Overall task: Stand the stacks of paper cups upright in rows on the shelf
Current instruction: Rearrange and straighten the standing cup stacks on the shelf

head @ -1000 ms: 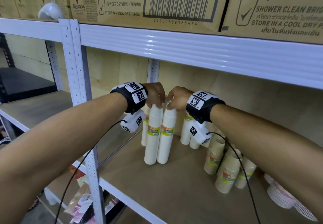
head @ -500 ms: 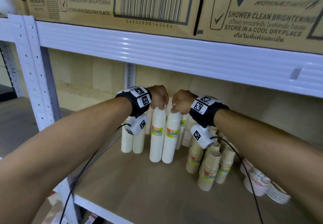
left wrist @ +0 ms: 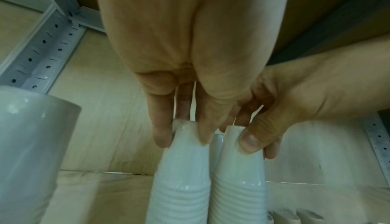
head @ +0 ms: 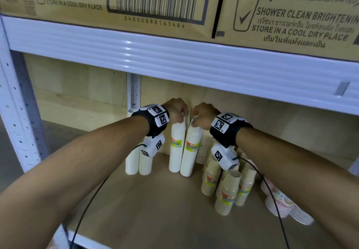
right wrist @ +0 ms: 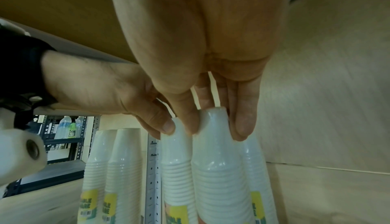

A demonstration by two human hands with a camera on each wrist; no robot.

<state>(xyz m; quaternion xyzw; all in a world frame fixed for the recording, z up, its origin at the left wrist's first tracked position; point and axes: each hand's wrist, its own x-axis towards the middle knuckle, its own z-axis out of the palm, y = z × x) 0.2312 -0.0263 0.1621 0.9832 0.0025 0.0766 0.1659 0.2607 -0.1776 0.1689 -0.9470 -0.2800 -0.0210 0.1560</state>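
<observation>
two wrapped stacks of white paper cups stand upright side by side, touching, near the back of the wooden shelf board [head: 155, 210]: the left white stack [head: 176, 147] and the right white stack [head: 191, 151]. each wears a yellow-green label; the print on it is too small to read from the head view, and the right wrist view shows only fragments such as "ble" and "are".

the left hand [head: 175, 111] pinches the tapered top of the left white stack, thumb and fingers [left wrist: 162, 132] curled down around the wrap. the right hand [head: 204, 115] pinches the top of the right white stack the same way, fingertips [right wrist: 242, 126] closed narrow on the wrap's peak. the two hands sit just beside each other.

to the left, two more white stacks [head: 138, 161] stand upright together, partly behind the left wrist camera. more white stacks stand behind the held pair against the back wall. to the right, brown cup stacks [head: 228, 192] with coloured labels stand with their open mouths up, close together. further right lie patterned paper bowls [head: 279, 204] and a pile of white plates [head: 302, 215].

on the upper shelf sit cardboard cartons [head: 155, 0] printed "rexona", "motionactivated", "powder dry brightening", "shower clean brightening", "store in a cool dry place", a barcode numbered 24800888165484, and thai text.
</observation>
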